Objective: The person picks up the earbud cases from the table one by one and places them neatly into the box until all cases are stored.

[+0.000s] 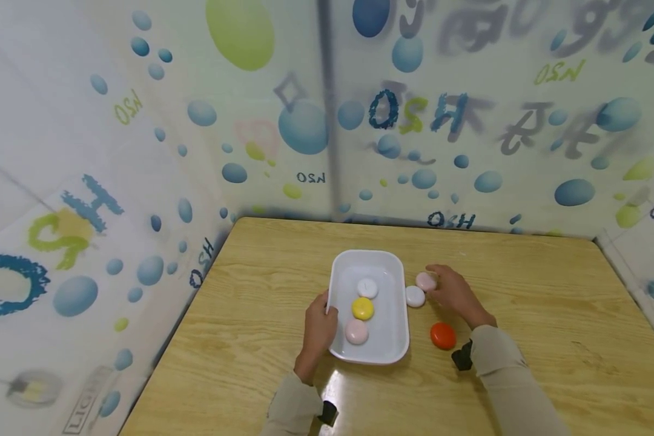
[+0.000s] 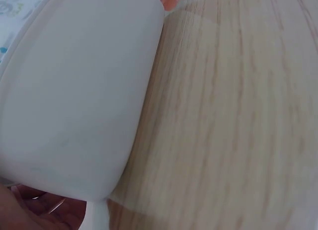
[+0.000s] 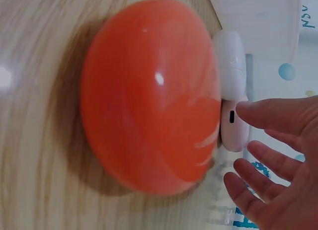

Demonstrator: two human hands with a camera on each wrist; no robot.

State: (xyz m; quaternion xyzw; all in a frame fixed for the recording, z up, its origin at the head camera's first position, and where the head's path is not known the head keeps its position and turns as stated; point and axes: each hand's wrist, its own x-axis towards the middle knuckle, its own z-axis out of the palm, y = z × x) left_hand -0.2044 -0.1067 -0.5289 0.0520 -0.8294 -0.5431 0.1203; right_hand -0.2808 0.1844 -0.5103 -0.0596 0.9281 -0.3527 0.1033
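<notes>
A white rectangular tray (image 1: pixel 381 345) is on the table, and my left hand (image 1: pixel 320 327) grips its left rim. Inside lie a white round case (image 1: pixel 367 288), a yellow round case (image 1: pixel 363 309) and a pink round case (image 1: pixel 356 332). Right of the tray, my right hand (image 1: pixel 453 290) is at another pink round case (image 1: pixel 426 281). In the right wrist view its thumb meets this pink case (image 3: pixel 233 125), which has a small dark slot, while the other fingers spread apart. A second white round case (image 1: pixel 415 296) sits between it and the tray.
A glossy orange-red round case (image 1: pixel 443 335) lies on the wooden table (image 1: pixel 261 272), nearer than my right hand and beside the right wrist's black camera (image 1: pixel 462 357). Walls with printed bubbles (image 1: pixel 303 127) stand behind the table and to the left.
</notes>
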